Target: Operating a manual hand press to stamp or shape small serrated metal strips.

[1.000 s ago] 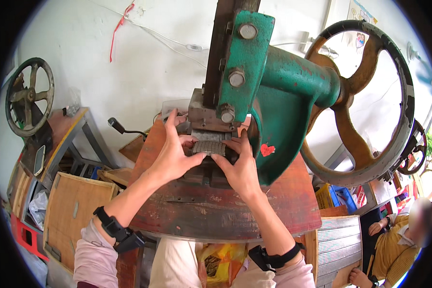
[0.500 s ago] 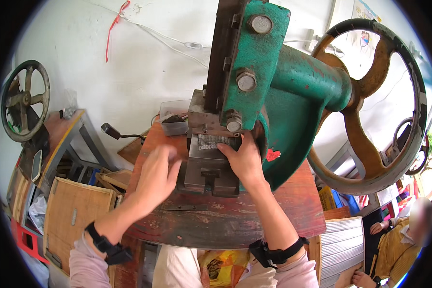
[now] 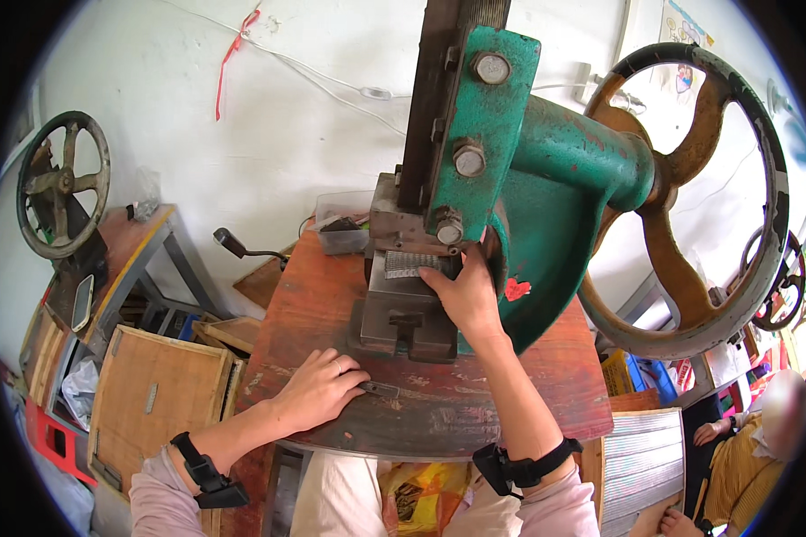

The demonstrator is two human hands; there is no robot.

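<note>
Leftmost on the table [image 3: 304, 300], the left hand [image 3: 322, 390] rests with fingers together at a metal strip [image 3: 383, 390]; I cannot tell whether they pinch it. Farther right, a gridded piece [image 3: 408, 263] lies on the block [image 3: 407, 304]; the right hand [image 3: 468, 297] touches it, thumb spread from forefinger, beside the press [image 3: 546, 192].

From where I sat, the press frame [image 3: 546, 206] looked like painted metal, rough and chipped; the base block [image 3: 398, 294], smooth dull metal. The small gridded piece [image 3: 405, 261] read to me as textured metal, the tabletop [image 3: 569, 376] as scuffed wood, the bin [image 3: 344, 242] as clear plastic.
</note>
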